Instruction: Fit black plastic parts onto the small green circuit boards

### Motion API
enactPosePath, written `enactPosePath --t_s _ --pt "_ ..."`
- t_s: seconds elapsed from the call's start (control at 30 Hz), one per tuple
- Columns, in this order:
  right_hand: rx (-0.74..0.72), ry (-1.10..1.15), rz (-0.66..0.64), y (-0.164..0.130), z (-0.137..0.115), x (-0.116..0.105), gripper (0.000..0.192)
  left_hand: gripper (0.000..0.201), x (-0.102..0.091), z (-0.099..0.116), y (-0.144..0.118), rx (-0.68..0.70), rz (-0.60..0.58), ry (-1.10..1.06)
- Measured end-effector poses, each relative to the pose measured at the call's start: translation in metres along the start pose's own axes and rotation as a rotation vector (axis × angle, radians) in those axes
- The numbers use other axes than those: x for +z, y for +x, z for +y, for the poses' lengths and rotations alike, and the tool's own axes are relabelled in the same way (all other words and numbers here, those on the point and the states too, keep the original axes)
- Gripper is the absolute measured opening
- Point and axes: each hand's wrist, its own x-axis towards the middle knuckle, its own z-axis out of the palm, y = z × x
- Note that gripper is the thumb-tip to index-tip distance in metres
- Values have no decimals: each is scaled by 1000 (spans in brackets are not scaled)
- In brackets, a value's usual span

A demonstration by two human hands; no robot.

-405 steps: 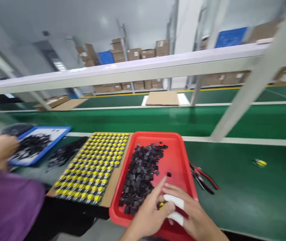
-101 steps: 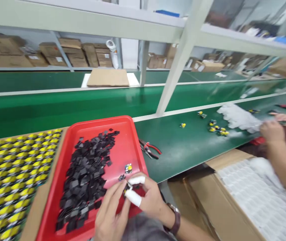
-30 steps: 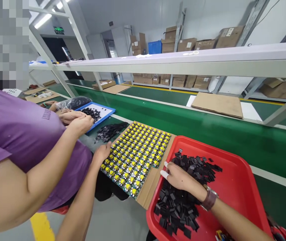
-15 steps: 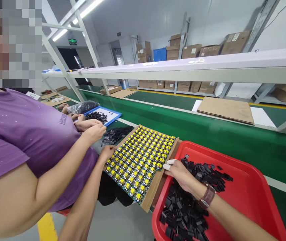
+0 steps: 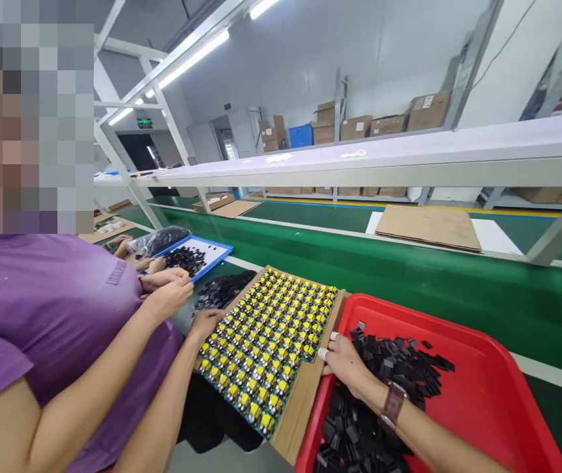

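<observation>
A: Obs: right hand [image 5: 347,361], white cots on two fingers [image 5: 334,336], has slid from the heap of small black square parts [image 5: 389,381] in the red plastic tray [image 5: 497,394] to the cardboard tray of yellow-topped components [image 5: 268,341].

B: Grip?

A: Curled; contents not discernible. Left hand [image 5: 205,322] now rests open on that tray's near-left edge. Two seconds back, both worked inside the red tray.

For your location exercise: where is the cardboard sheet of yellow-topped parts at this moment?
In the head view, the cardboard sheet of yellow-topped parts lies lower centre on the green bench, between the red tray and a loose black pile.
</observation>
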Motion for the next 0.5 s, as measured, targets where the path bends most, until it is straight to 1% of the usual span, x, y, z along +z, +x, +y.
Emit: enactPosePath --t_s 0.13,0.27,0.5 --pt "-42 3 9 -1 -6 2 29 32 -3 15 -8 18 -2 58" --pt "-40 5 7 1 -8 2 27 32 -4 26 -15 96 33 97" --pt "-39 14 9 1 -4 0 28 34 7 39 -22 160 122 157"
